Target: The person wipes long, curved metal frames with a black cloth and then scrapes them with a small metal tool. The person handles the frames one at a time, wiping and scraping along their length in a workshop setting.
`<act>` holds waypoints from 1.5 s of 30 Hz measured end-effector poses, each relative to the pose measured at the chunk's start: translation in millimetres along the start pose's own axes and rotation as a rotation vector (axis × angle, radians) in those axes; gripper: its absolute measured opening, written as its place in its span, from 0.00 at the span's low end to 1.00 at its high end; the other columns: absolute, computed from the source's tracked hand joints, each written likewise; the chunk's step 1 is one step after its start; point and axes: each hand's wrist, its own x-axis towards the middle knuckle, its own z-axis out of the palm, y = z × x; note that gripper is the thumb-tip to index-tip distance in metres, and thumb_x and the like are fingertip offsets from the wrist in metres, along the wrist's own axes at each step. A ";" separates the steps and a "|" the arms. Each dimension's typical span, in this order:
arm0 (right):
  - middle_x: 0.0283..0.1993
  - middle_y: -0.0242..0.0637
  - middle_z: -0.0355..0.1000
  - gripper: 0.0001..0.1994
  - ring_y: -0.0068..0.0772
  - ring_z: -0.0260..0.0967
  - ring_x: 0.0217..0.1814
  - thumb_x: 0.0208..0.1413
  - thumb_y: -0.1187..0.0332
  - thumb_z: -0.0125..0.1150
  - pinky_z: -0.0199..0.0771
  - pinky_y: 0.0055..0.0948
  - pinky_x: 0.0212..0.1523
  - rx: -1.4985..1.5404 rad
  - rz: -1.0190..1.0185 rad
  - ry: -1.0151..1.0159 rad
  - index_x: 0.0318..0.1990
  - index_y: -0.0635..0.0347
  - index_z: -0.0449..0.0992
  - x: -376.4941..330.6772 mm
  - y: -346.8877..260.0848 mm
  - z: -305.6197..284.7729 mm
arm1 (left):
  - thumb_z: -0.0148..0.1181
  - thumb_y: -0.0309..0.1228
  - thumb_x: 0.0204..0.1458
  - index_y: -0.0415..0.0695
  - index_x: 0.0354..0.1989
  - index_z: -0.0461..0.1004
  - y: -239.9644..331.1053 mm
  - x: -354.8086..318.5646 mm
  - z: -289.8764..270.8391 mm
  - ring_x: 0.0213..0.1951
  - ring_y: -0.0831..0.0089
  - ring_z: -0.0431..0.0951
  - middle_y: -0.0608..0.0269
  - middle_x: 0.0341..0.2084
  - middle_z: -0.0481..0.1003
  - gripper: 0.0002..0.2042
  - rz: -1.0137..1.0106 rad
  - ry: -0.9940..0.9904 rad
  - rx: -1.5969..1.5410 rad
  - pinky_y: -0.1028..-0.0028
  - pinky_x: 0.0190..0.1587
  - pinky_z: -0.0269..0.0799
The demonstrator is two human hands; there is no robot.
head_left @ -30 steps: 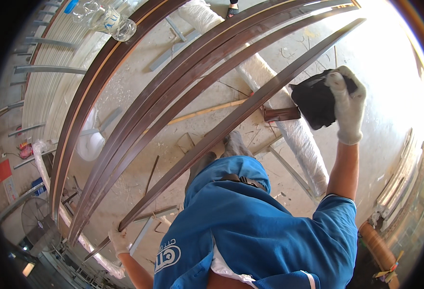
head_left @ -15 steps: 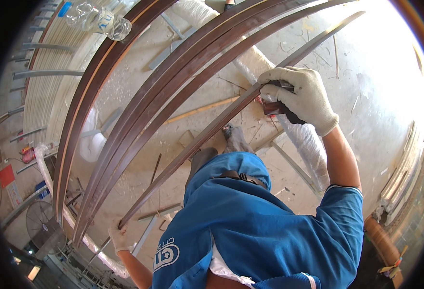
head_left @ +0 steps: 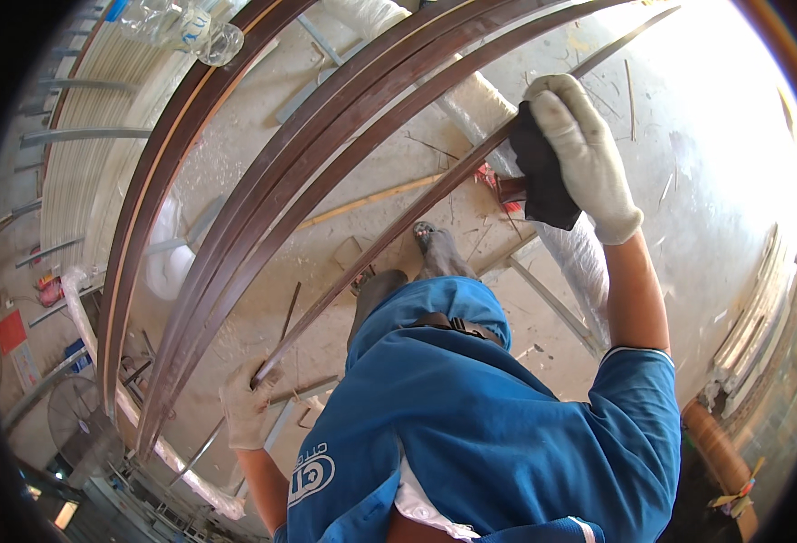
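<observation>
A long brown strip (head_left: 398,229) runs slantwise across the view in front of me. At its lower end is my left hand (head_left: 246,412), in a whitish glove, with the fingers closed around the strip's end. My right hand (head_left: 588,149), gloved too, presses a black cloth (head_left: 546,172) against the strip's upper part. Its fingers lie together over the cloth, and the palm side is hidden. Past the right hand the strip's greyish far end continues toward the bright upper right. A reddish-brown piece (head_left: 512,189) shows beside the cloth, partly covered.
More long brown strips (head_left: 272,172) lie alongside to the left, seeming curved in this lens. A clear plastic bottle (head_left: 201,34) rests on the leftmost strip. Plastic-wrapped rolls (head_left: 579,271) and metal bars (head_left: 552,303) lie below. A fan (head_left: 82,421) stands at lower left.
My right hand has moved up along the strip with the cloth, its fingers now straighter. The left hand and the strip's lower end have shifted up and slightly right.
</observation>
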 end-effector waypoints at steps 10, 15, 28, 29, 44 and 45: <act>0.39 0.37 0.82 0.23 0.35 0.82 0.37 0.59 0.65 0.62 0.82 0.33 0.39 -0.434 -0.132 -0.092 0.64 0.44 0.75 -34.6 3.4 -6.0 | 0.73 0.41 0.48 0.44 0.40 0.81 8.1 -0.5 10.7 0.30 0.53 0.77 0.53 0.28 0.78 0.16 0.191 0.150 0.138 0.59 0.35 0.70; 0.24 0.33 0.72 0.24 0.34 0.73 0.25 0.57 0.66 0.67 0.76 0.33 0.30 -0.709 -0.324 -0.212 0.63 0.49 0.76 -41.5 0.3 4.5 | 0.71 0.40 0.43 0.44 0.46 0.79 -5.4 -8.6 27.4 0.36 0.49 0.76 0.52 0.33 0.79 0.21 0.171 0.207 0.291 0.56 0.41 0.71; 0.32 0.38 0.79 0.10 0.32 0.78 0.31 0.60 0.65 0.66 0.77 0.28 0.35 -0.258 0.209 0.069 0.46 0.56 0.79 -42.4 0.3 -33.8 | 0.63 0.48 0.50 0.41 0.51 0.77 -11.0 -19.2 61.3 0.42 0.45 0.74 0.49 0.41 0.77 0.26 0.213 0.372 0.382 0.53 0.47 0.69; 0.32 0.38 0.79 0.09 0.31 0.77 0.31 0.59 0.67 0.66 0.76 0.27 0.35 -0.235 0.196 0.038 0.45 0.56 0.80 -44.4 1.1 -35.0 | 0.62 0.49 0.50 0.41 0.51 0.77 -11.6 -19.5 62.0 0.42 0.45 0.74 0.49 0.41 0.77 0.26 0.238 0.381 0.397 0.53 0.47 0.69; 0.30 0.30 0.74 0.19 0.30 0.72 0.29 0.41 0.67 0.73 0.75 0.31 0.30 -0.754 -0.519 -0.069 0.45 0.49 0.85 -50.7 -3.0 -4.2 | 0.60 0.34 0.41 0.41 0.50 0.76 -9.1 -19.2 57.3 0.41 0.44 0.73 0.49 0.41 0.77 0.24 0.239 0.324 0.397 0.51 0.47 0.68; 0.30 0.29 0.74 0.20 0.30 0.72 0.29 0.39 0.67 0.73 0.75 0.31 0.30 -0.781 -0.542 -0.086 0.45 0.49 0.84 -50.6 -2.8 -3.5 | 0.60 0.33 0.40 0.41 0.50 0.75 -9.0 -19.3 57.4 0.41 0.44 0.73 0.49 0.42 0.77 0.24 0.225 0.317 0.394 0.51 0.48 0.68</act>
